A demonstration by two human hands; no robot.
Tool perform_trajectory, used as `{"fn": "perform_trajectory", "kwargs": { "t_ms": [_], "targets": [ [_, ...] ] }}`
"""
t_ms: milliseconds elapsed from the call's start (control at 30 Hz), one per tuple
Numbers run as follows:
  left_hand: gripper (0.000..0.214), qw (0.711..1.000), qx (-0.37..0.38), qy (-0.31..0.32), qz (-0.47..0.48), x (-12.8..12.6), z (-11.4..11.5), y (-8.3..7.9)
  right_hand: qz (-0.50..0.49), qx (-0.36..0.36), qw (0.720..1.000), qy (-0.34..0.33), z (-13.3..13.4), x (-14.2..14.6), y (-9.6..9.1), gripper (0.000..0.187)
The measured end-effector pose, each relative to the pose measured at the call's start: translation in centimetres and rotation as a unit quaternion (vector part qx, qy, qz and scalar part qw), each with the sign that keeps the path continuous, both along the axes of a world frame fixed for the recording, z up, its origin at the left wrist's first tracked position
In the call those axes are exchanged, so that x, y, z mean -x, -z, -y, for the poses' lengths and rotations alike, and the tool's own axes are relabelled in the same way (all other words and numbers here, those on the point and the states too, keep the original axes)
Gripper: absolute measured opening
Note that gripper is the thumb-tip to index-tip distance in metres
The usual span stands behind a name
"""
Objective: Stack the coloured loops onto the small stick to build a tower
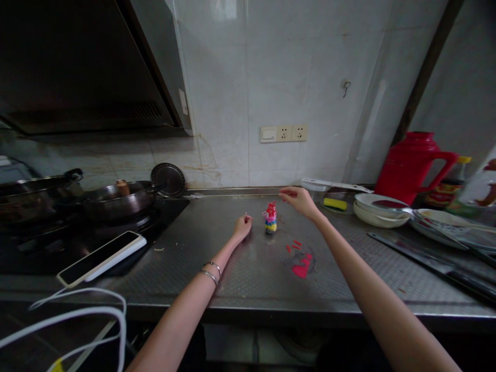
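A small upright stack of pink-red, blue and yellow pieces [270, 218] stands on the steel counter [217, 263]. Its exact kind is too small to tell. My left hand [243, 227] rests on the counter just left of it, fingers curled downward and partly hidden, with two thin bangles on the wrist. My right hand [298, 199] reaches in from the right, its fingertips close above and beside the stack's top and holding nothing. Red scraps [294, 246] and a pink-red smear [302, 267] lie on the steel in front of my right forearm.
Dark pans [118, 202] sit on a stove at the left, with a white-cased phone [101, 258] at its front edge. At the right stand a red jug [411, 168], stacked plates [382, 211], a yellow sponge [335, 204] and a long knife [430, 263].
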State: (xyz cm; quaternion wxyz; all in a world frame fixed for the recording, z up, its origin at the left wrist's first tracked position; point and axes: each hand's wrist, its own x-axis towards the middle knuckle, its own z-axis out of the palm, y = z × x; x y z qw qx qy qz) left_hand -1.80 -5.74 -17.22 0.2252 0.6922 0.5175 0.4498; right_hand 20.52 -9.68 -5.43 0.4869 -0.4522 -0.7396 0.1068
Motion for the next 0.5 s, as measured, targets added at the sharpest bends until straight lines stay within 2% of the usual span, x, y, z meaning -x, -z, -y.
{"fn": "perform_trajectory", "kwargs": {
  "t_ms": [100, 200, 333, 500],
  "targets": [
    [0.018, 0.998, -0.04, -0.002, -0.044, -0.1, 0.7, -0.4, 0.017, 0.048, 0.999, 0.01, 0.0, -2.3, 2.0, 0.027],
    [0.02, 0.983, -0.12, 0.007, -0.142, -0.5, 1.9, -1.0, 0.079, 0.111, 0.991, 0.006, 0.5, -4.5, 4.4, 0.026],
    [0.029, 0.955, -0.157, 0.087, -0.238, -1.6, 4.0, -1.8, 0.114, 0.192, 0.975, 0.001, 2.0, -6.1, 6.9, 0.029],
    [0.023, 0.933, -0.137, 0.205, -0.263, -4.2, 5.4, -2.3, 0.121, 0.277, 0.952, -0.04, 3.5, -6.3, 8.2, 0.03]
  ]
}}
